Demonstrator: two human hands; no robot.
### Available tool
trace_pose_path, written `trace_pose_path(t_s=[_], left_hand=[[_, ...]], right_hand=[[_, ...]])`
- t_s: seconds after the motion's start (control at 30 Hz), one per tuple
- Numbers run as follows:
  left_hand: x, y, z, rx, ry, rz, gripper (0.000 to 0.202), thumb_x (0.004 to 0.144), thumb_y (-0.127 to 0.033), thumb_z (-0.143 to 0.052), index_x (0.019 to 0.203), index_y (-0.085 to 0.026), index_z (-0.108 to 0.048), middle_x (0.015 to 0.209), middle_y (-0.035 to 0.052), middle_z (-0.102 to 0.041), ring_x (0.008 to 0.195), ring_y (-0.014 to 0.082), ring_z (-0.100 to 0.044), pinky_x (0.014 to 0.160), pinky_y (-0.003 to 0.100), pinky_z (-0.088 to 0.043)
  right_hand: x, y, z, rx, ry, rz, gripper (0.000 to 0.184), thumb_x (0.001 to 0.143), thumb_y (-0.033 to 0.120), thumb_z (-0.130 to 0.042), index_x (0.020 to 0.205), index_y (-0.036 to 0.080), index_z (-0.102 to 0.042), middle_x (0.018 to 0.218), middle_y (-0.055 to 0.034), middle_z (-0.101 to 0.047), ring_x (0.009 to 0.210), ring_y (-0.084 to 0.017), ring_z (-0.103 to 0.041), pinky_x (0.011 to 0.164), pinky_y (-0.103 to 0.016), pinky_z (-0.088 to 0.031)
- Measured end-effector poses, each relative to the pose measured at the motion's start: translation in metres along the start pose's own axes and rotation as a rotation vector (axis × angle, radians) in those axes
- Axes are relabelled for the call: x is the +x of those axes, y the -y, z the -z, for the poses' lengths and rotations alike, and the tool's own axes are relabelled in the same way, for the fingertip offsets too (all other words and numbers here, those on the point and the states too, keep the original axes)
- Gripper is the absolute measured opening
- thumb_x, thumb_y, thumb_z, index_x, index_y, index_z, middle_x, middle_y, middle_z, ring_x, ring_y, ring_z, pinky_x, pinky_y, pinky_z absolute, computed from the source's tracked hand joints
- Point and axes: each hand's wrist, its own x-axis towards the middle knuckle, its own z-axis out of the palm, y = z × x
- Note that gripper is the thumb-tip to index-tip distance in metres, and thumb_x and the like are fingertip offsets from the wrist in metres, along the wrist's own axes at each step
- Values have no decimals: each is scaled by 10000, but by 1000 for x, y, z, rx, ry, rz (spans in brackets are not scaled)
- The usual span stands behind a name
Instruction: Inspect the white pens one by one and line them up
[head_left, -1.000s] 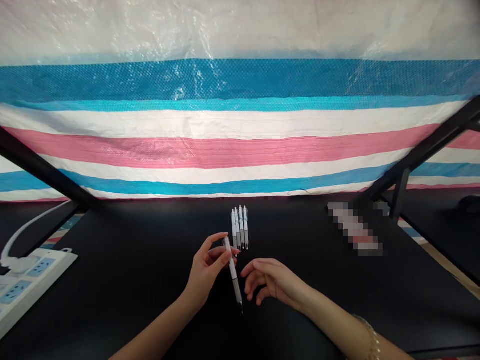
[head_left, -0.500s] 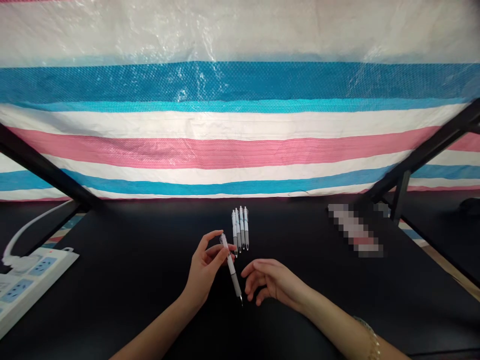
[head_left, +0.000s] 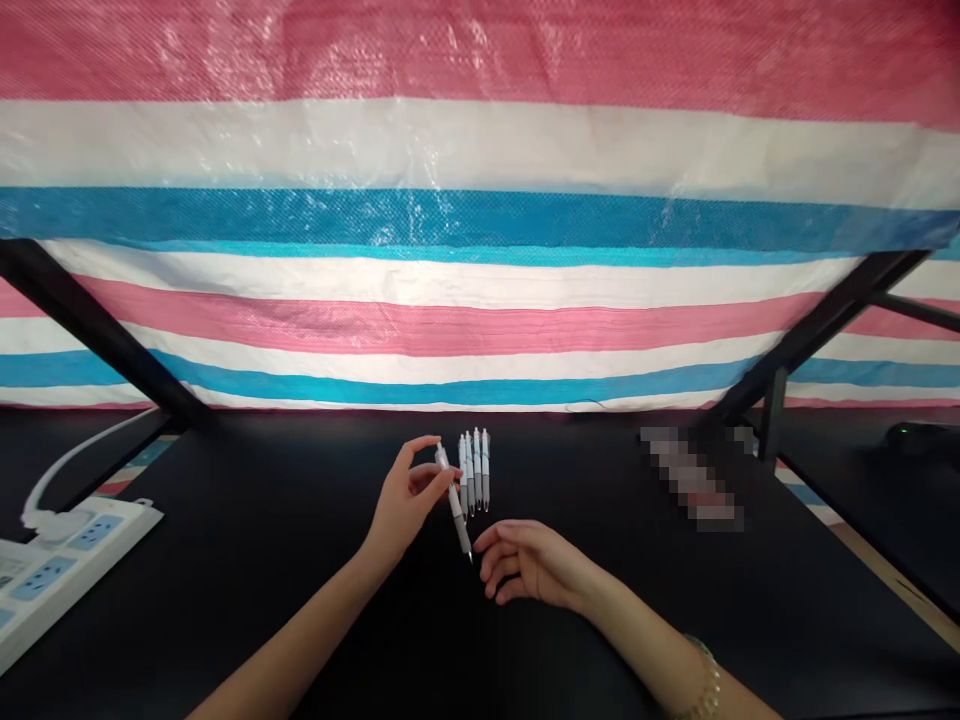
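Observation:
My left hand (head_left: 399, 505) holds a white and grey click pen (head_left: 458, 518) between thumb and fingers, the index fingertip at its top end. The pen slants down to the right, its tip out and pointing towards me. My right hand (head_left: 534, 565) hovers just right of the tip, fingers loosely curved and apart, with nothing in them. Just beyond the held pen, several matching white pens (head_left: 480, 468) lie side by side on the black table (head_left: 300, 500), their grey grips nearer me.
A white power strip (head_left: 82, 570) with a plugged-in cable (head_left: 64, 460) lies at the left. A blurred-out item (head_left: 694, 482) rests at the right. Black slanted bars (head_left: 810, 335) stand on both sides, and a striped sheet (head_left: 480, 330) hangs behind. A dark object (head_left: 922, 438) sits far right.
My left hand has shifted the pen slightly away and left, nearer the row of pens. My right hand has moved slightly left with it. The view has tilted up a little.

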Motion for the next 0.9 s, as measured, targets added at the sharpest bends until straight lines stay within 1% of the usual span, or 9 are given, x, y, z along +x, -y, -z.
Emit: trace_pose_path(t_s=[0.13, 0.23, 0.3, 0.37, 0.47, 0.57, 0.67, 0.77, 0.9], left_hand=[[38, 7, 7, 360, 2, -94, 444, 723, -388, -626, 1116, -222, -504, 807, -2, -633, 606, 152, -651, 588, 291, -548], [56, 19, 9, 443, -12, -91, 486, 673, -347, -669, 1118, -208, -531, 857, 12, -618, 527, 123, -618, 590, 302, -548], [58, 26, 9, 467, -12, -76, 493, 704, -334, -631, 1158, -189, -504, 924, 48, -613, 522, 126, -620, 584, 321, -552], [52, 29, 9, 477, 2, -60, 454, 741, -284, -573, 1175, -186, -486, 962, 68, -615, 546, 134, -635, 593, 332, -558], [35, 27, 11, 483, 66, -76, 457, 715, -180, -562, 1167, -202, -494, 1013, 74, -622, 655, 152, -664, 708, 358, -554], [16, 21, 11, 483, 158, -117, 529, 681, -141, -573, 1198, -195, -481, 1092, 102, -606, 853, 202, -661, 771, 375, -543], [1, 18, 10, 507, 249, -170, 585, 643, -152, -632, 1207, -237, -501, 1209, 93, -552, 1092, 257, -555, 857, 401, -510], [-8, 20, 10, 634, 357, -286, 675, 634, -169, -682, 1263, -288, -467, 1316, 67, -480, 1225, 284, -428, 983, 453, -412], [-8, 26, 11, 777, 358, -352, 666, 688, -196, -677, 1299, -290, -431, 1328, 71, -480, 1242, 272, -409, 1021, 472, -360]], right_hand=[[2, 4, 5, -41, 27, 54, 337, 802, 407, -537, 957, 114, -599, 791, -68, -625, 699, -160, -622, 650, -292, -465], [1, 6, 5, -77, 19, 91, 336, 801, 411, -530, 962, 124, -597, 804, -62, -620, 714, -149, -614, 678, -293, -468], [0, 6, 4, -119, 13, 109, 347, 802, 417, -519, 970, 123, -597, 817, -67, -617, 726, -152, -613, 697, -306, -472], [-2, 7, 2, -179, -3, 139, 365, 799, 431, -517, 976, 122, -594, 828, -77, -615, 730, -159, -613, 706, -326, -476], [-1, 8, 3, -304, -72, 235, 375, 787, 453, -530, 985, 139, -579, 827, -72, -611, 718, -155, -606, 700, -336, -481], [2, 11, 8, -472, -190, 377, 337, 786, 440, -535, 967, 158, -571, 796, -49, -602, 687, -136, -584, 668, -305, -476], [4, 14, 14, -691, -320, 518, 235, 779, 359, -552, 921, 174, -587, 774, -33, -593, 705, -140, -559, 693, -312, -469], [3, 14, 15, -920, -392, 642, 196, 773, 245, -543, 956, 206, -599, 920, -53, -590, 905, -187, -534, 863, -392, -424], [0, 10, 10, -1160, -343, 733, 389, 777, 137, -492, 1149, 239, -543, 1201, -73, -519, 1158, -212, -423, 1012, -437, -319]])
